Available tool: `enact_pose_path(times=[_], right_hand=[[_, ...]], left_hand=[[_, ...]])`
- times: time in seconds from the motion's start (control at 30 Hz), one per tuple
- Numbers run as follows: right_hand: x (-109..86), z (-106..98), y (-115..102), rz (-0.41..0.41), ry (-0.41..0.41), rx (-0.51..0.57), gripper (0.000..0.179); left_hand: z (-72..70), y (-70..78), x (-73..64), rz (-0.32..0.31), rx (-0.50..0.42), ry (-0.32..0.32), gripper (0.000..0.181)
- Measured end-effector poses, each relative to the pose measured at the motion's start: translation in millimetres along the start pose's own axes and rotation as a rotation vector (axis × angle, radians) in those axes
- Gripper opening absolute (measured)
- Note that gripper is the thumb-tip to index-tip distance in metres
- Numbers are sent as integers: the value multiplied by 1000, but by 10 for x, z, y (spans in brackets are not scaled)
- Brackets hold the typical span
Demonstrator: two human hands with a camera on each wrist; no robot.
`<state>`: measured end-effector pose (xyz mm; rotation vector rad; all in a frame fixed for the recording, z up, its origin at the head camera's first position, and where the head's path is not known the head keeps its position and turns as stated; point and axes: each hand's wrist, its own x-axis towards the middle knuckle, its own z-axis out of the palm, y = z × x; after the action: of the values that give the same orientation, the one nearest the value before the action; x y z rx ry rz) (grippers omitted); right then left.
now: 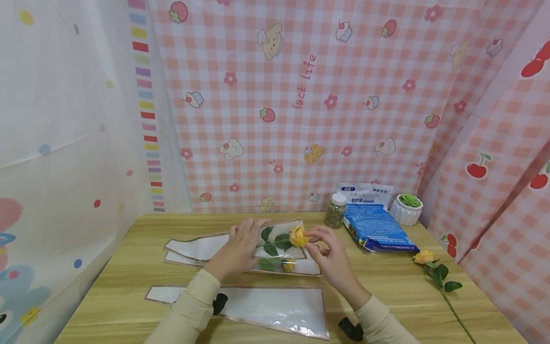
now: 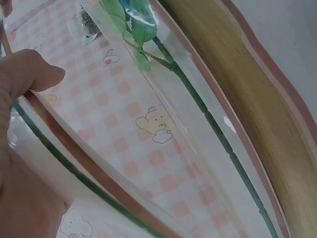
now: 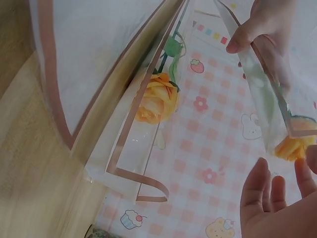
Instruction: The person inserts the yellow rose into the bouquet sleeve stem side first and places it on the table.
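In the head view my left hand (image 1: 242, 246) grips a clear flower sleeve (image 1: 296, 258) with a brown border, its thumb (image 2: 44, 74) over the edge beside a green stem (image 2: 69, 168). A yellow rose (image 1: 298, 236) with green leaves is in this raised sleeve, its bloom at the wide end. The fingertips of my right hand (image 1: 328, 248) pinch at the bloom's petals. Below lies a second sleeve (image 3: 114, 166) holding another yellow rose (image 3: 156, 99), its stem (image 2: 218, 129) running along the sleeve.
A flat sleeve (image 1: 275, 306) lies nearer me. At the back right stand a lidded jar (image 1: 335, 212), a blue bag (image 1: 378, 227), a white packet (image 1: 365, 192) and a potted succulent (image 1: 407, 210). A loose yellow rose (image 1: 440, 277) lies at the table's right edge.
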<state>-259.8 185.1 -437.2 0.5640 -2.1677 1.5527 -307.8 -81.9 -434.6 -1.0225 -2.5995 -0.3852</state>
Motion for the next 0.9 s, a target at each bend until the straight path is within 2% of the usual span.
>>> enact_pose_path(times=[0.2,0.4,0.6,0.9], right_hand=[[-12,22,-9,26,-64,14,28],[-19,55,-60,61,-98,12,32],[-24,83,-92,162,-196,30,36],[-3,117,-82,193,-328,106,48]], left_hand=[[-18,18,-3,-8,5,-11,106],[-30,30,0,-8,8,7,102],[-41,35,8,11,39,11,104],[-64,58,16,20,45,8,105]])
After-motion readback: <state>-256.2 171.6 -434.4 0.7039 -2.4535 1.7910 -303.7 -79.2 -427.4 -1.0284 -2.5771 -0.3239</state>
